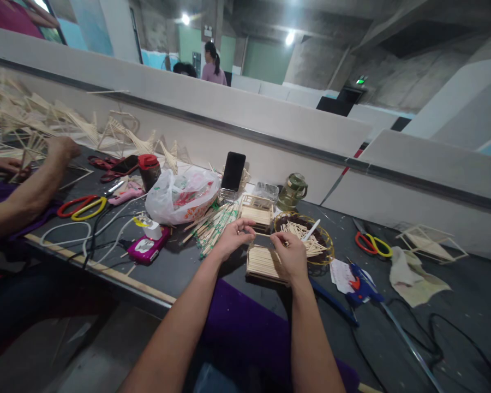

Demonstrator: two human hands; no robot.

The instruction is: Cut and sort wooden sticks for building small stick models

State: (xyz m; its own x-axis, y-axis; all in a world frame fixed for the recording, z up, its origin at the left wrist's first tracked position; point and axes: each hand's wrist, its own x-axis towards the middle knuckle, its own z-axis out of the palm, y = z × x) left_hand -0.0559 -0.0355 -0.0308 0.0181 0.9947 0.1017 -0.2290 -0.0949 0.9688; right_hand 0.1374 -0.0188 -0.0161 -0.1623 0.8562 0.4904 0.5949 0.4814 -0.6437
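Between my two hands a short thin wooden stick (263, 234) is held level by its ends. My left hand (238, 236) pinches one end, and my right hand (290, 252) pinches the other. Just below the stick lies a small slatted box of wooden sticks (264, 263), partly covered by my right hand. Behind it stands a second little stick-built piece (257, 214) with a raised back. To the right, a yellow-rimmed basket (331, 254) holds many short sticks and a white tool (311, 229).
A blue glue gun (362, 286), scissors (372, 244), a cloth (413, 278) and a stick frame (431, 243) lie right. Left are a plastic bag (180, 196), a purple power strip (147, 246), cables and a co-worker's arm (36, 180). A phone (233, 170) and jug (292, 191) stand behind.
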